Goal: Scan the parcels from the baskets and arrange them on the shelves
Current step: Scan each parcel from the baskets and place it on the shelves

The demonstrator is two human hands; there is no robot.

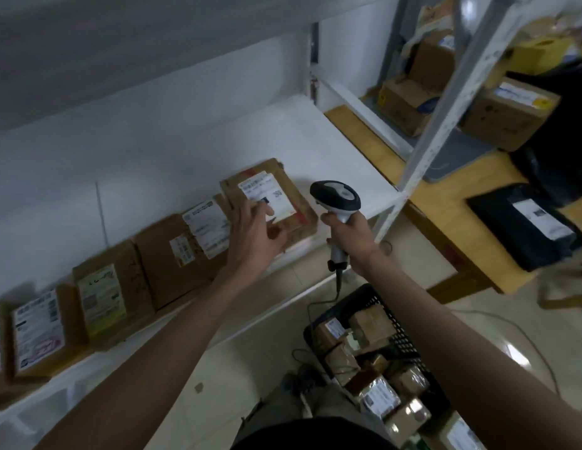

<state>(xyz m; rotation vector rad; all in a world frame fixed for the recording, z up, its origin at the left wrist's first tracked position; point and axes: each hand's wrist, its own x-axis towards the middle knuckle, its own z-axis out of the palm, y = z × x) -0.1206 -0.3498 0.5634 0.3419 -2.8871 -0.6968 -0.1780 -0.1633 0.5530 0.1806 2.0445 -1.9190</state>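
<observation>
A brown cardboard parcel (pixel 283 190) with a white label lies at the right end of a row of parcels on the white shelf (pixel 341 157). My left hand (pixel 255 232) rests on its near edge, thumb under the side and fingers over the label. My right hand (pixel 346 232) grips the handle of a black and white barcode scanner (pixel 336 198), held upright just right of that parcel. Below, a black basket (pixel 374 302) on the floor holds several small taped parcels (pixel 370 323).
Several labelled brown parcels (pixel 182 248) line the shelf to the left. A white metal upright (pixel 445 102) divides off the neighbouring rack with cardboard boxes (pixel 507 115). A black bagged parcel (pixel 530 225) lies on a wooden surface (pixel 452 216) at right. The scanner cable (pixel 315 306) trails to the floor.
</observation>
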